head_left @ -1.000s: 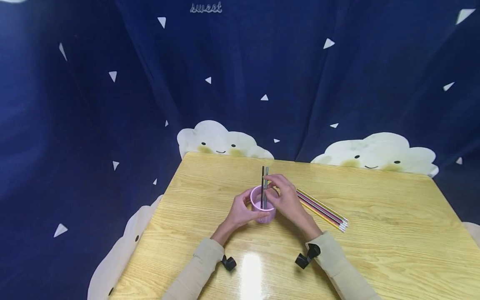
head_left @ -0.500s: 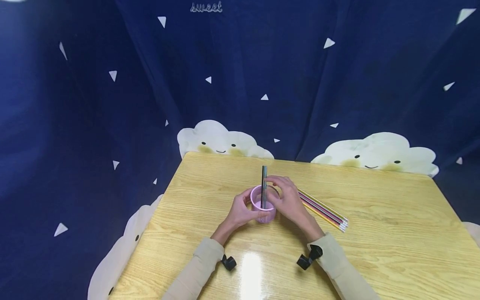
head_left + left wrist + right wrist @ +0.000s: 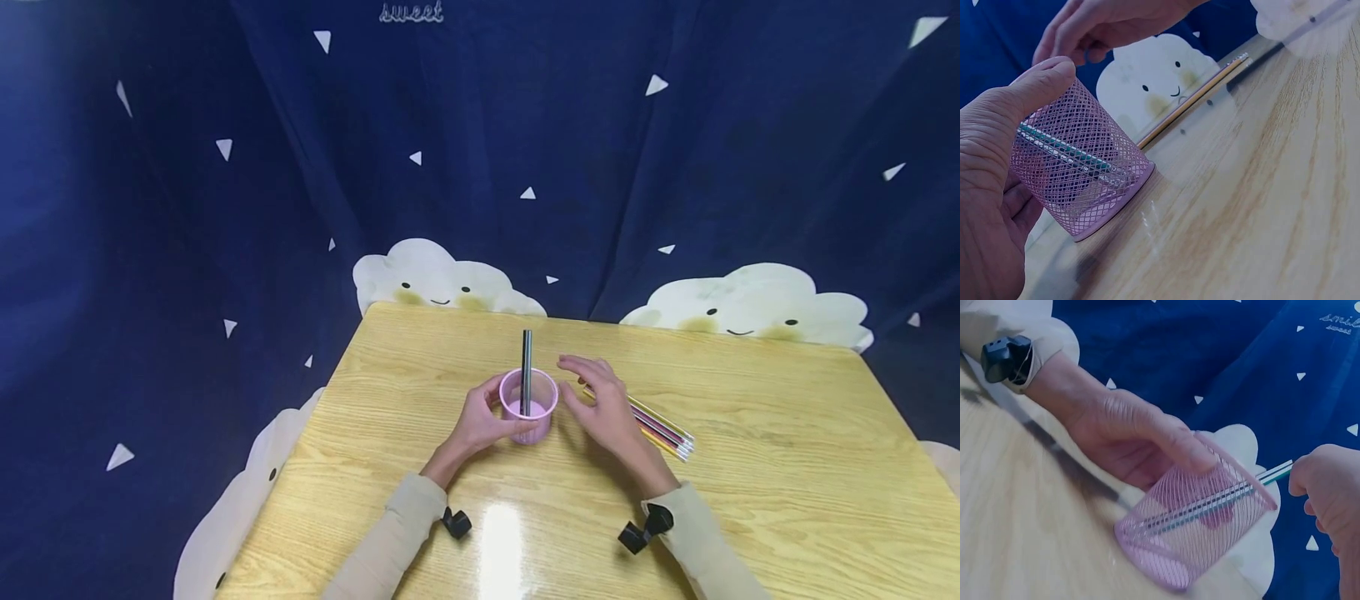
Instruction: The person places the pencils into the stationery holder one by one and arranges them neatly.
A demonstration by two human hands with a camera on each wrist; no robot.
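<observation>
My left hand [image 3: 480,419] grips a pink mesh pencil cup [image 3: 537,433] on the table, with the thumb along its near side. In the left wrist view the thumb lies high on the mesh wall [image 3: 1079,169]. Inside the cup stand two pencils [image 3: 527,367], one dark and one greenish, side by side, leaning on the rim in the right wrist view. To the right of the cup hovers my right hand [image 3: 606,410], fingers apart and holding nothing. Under and behind it lies a bundle of several striped pencils [image 3: 663,429], partly hidden by the hand.
The wooden table [image 3: 787,458] reaches to a dark blue curtain [image 3: 480,108] printed with white triangles and smiling clouds. Black wrist cameras sit on both cuffs, the right one [image 3: 645,529] just above the tabletop.
My right hand has let go of the greenish pencil and moved right, away from the cup. The two pencils now stand close together in it. The left hand stays on the cup.
</observation>
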